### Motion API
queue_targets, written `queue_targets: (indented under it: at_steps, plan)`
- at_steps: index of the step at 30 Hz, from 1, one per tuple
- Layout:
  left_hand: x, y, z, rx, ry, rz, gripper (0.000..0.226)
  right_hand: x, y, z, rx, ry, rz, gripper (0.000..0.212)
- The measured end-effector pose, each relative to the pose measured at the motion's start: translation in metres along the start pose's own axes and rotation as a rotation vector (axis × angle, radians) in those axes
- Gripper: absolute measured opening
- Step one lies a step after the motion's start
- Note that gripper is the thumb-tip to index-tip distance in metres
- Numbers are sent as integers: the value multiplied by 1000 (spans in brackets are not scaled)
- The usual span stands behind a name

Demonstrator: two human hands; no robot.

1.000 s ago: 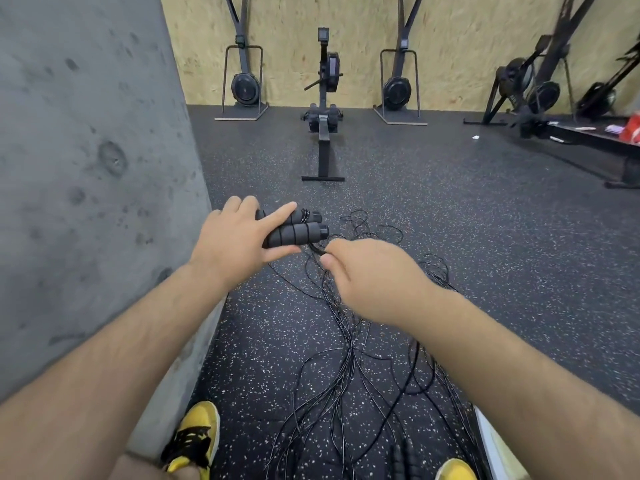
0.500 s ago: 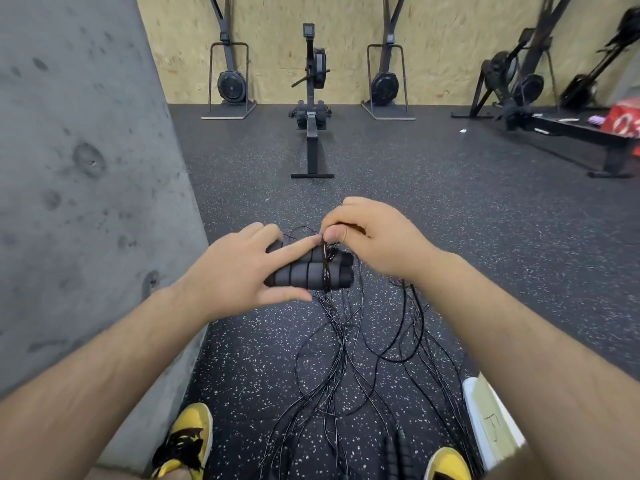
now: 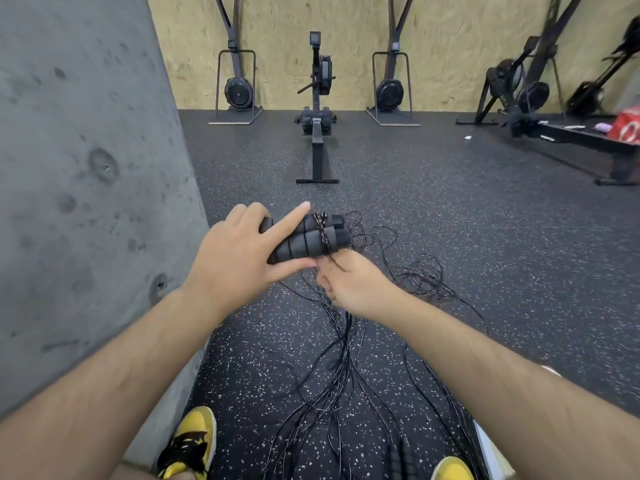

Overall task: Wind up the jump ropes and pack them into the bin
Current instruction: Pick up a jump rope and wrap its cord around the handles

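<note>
Head view: I hold the pair of black foam handles (image 3: 304, 239) together in my left hand (image 3: 239, 258), thumb under and forefinger laid straight along the top, so the two stay side by side as one spool for the cord. A few turns of cord (image 3: 322, 230) already cross the handles near their far end, which I judge is the start of the winding.

My right hand (image 3: 349, 284) sits just below and beside the handles, fingers curled, apparently pinching the cord where it leaves the wraps; the fingertips are blurred and I cannot tell exactly how they lie. Kept this close, it can feed each turn tight, I reckon.

The rest of the jump ropes (image 3: 346, 368) lie loose on the speckled rubber floor (image 3: 485, 237), a tangle running from under my hands back between my yellow shoes (image 3: 192, 441), with stray loops out toward the right. The slack hangs free so it can be drawn up turn by turn; the tangle could snag.

A pale corner at the bottom right edge (image 3: 493, 455) may be the bin, but too little shows to be sure. A grey concrete wall (image 3: 86, 202) stands along the left edge of the floor; a rowing machine (image 3: 317, 109) stands at the far side against the board wall. Most of the winding remains, and nothing is packed yet.
</note>
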State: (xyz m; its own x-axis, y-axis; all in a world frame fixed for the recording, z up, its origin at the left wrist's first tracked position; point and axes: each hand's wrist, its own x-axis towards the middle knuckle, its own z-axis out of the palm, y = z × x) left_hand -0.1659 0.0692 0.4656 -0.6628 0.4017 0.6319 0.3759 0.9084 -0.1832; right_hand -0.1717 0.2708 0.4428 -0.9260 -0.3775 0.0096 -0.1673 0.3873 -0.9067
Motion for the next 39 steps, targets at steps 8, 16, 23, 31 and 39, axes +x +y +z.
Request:
queue_targets:
  at_steps: [8,16,23,31,39]
  plan:
    - [-3,-24,21,73,-75,-24,82,-26,-27,1,-423,-63,-14,36]
    - [-3,-22,29,95,-116,23,79,-39,-51,-20,-905,2,-230,32]
    - [-6,-19,30,10,-193,236,77,-17,-41,-47,-1058,185,-470,31]
    - [-11,-3,7,-147,-151,336,78,5,-15,-65,-514,77,-362,12]
    - [-11,6,-8,-269,-103,349,79,-4,-14,-69,58,-127,-170,12]
